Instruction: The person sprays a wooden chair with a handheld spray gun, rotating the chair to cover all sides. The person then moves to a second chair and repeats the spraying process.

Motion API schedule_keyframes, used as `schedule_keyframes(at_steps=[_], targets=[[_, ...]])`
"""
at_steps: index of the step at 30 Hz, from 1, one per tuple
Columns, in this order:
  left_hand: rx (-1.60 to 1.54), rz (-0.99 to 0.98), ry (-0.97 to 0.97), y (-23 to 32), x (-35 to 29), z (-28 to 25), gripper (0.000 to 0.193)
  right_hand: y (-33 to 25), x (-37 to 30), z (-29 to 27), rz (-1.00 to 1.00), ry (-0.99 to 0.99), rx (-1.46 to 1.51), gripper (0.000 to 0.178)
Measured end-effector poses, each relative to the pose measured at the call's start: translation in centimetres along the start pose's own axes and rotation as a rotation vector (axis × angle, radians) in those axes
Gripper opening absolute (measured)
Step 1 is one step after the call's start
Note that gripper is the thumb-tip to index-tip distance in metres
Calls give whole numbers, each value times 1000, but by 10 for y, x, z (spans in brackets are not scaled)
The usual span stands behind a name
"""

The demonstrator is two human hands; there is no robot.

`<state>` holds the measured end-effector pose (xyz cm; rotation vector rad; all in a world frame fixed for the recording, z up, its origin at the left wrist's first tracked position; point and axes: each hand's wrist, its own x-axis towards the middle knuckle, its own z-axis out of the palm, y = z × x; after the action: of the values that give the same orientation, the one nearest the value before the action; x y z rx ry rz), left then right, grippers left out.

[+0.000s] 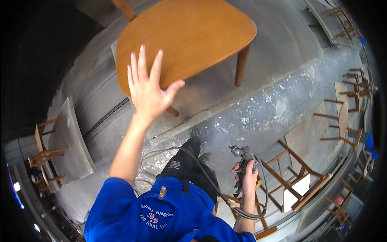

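Note:
In front of me stands a wooden chair with a broad, rounded orange-brown seat [189, 36]; part of its legs shows below the rim. My left hand [149, 88] is stretched out with fingers spread over the seat's near left edge. Whether the palm touches the wood I cannot tell. Low on the right, my right hand [246, 177] grips a metal spray gun [241, 161], its nozzle end pointing up and away from me. A grey hose [203, 169] runs from the gun in a loop and across my legs.
Bare wooden chair frames [296, 175] stand close on my right, with more chairs [342, 117] farther along that side. At the left, a grey board [70, 141] leans by another chair [46, 155]. The grey floor [258, 109] is spattered with white paint.

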<state>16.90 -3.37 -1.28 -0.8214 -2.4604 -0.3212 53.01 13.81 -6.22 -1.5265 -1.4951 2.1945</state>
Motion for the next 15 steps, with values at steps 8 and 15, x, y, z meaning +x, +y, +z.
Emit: schedule_keyframes(at_steps=[8,15], targets=[[-255,38,132,35,-26,11,67,54,-108,-68,0,179,168,63],[-403,-318,465,-80,-56,-77,54,67,-148,-65,-160,-71,359,70]])
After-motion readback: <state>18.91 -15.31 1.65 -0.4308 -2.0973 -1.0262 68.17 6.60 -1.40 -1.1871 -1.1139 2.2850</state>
